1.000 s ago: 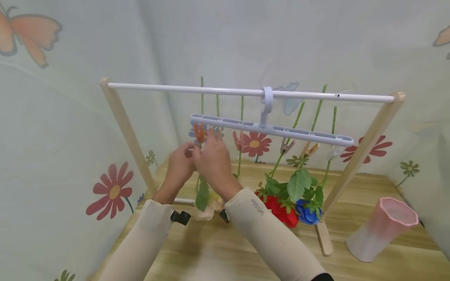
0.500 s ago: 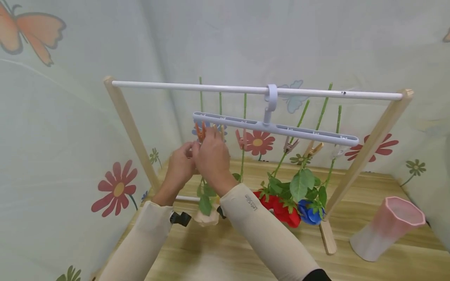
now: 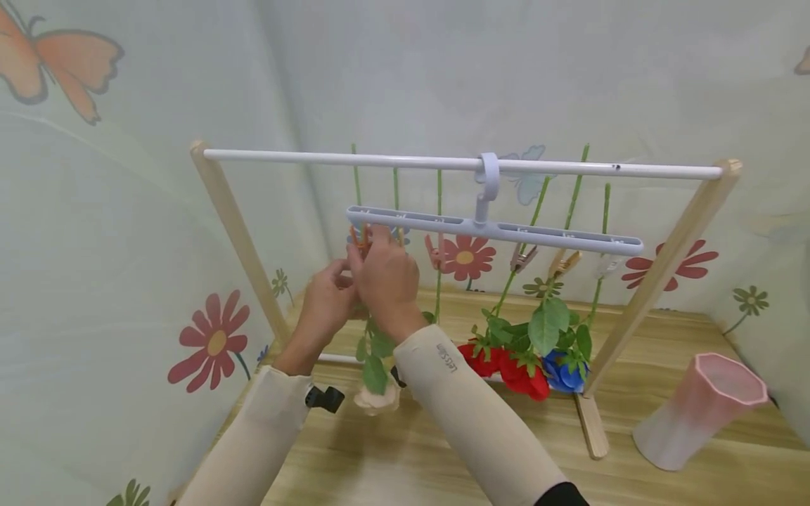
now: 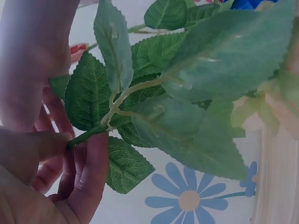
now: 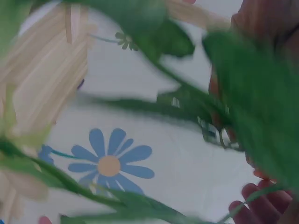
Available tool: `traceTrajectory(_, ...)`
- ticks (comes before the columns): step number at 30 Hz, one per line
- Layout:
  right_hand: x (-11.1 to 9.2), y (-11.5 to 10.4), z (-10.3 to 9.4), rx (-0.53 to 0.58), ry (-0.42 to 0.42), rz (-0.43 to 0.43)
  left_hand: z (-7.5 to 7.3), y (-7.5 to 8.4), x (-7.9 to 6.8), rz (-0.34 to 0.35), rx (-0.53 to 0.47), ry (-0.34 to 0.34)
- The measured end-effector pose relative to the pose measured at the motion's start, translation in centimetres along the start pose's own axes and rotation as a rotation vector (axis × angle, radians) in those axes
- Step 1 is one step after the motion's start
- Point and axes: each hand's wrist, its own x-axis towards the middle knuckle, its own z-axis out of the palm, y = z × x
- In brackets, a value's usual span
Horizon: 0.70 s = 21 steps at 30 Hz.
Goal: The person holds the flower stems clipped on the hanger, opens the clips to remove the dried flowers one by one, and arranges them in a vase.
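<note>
My left hand (image 3: 323, 306) pinches the green stem (image 4: 86, 135) of an upside-down artificial flower, close above its leaves (image 4: 201, 65). The cream bloom (image 3: 377, 400) hangs below both hands, and the stem's upper end (image 3: 356, 176) rises behind the hanger. With fingertips and thumb, my right hand (image 3: 386, 281) grips an orange clothespin (image 3: 356, 237) under the left end of the pale lilac clip hanger (image 3: 436, 223). Whether its jaws have the stem between them is hidden by the fingers. In the right wrist view, blurred leaves (image 5: 261, 102) cover much of the right hand.
The hanger hooks over a white bar (image 3: 272, 158) between wooden posts (image 3: 661, 281). Other clothespins hold upside-down stems, with red flowers (image 3: 522, 376) and a blue flower (image 3: 565, 372) on the right. A pink-and-white vase (image 3: 699, 411) stands at the right on the wooden table (image 3: 506, 450).
The held flower's stem top has tilted left, while its bloom has swung slightly right. My right fingers cover more of the orange clothespin. Both hands stay at the hanger's left end.
</note>
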Motion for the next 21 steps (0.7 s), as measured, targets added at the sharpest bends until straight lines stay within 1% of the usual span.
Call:
traceTrajectory(5,-0.5,-0.4,0.7,0.066,0.099,0.023,0.3,-0.1,-0.3,0.008,0.03,0.052)
traceTrajectory(9,-0.6,-0.7,1.4,0.114,0.195,0.031,0.4,-0.2,-0.4,0.004,0.043,0.069)
traceTrajectory(11,-0.5,-0.8,1.6,0.132,0.23,0.031,0.4,-0.1,-0.4,0.002,0.036,0.068)
traceTrajectory(14,-0.5,-0.8,1.9,0.155,0.252,0.036,0.5,-0.2,-0.5,0.005,0.03,0.068)
traceTrajectory(18,-0.6,-0.7,2.2,0.188,0.252,0.064,0.7,-0.3,-0.6,0.006,0.017,0.065)
traceTrajectory(21,-0.7,-0.7,2.3,0.208,0.269,0.069,0.7,-0.3,-0.5,0.007,0.018,0.066)
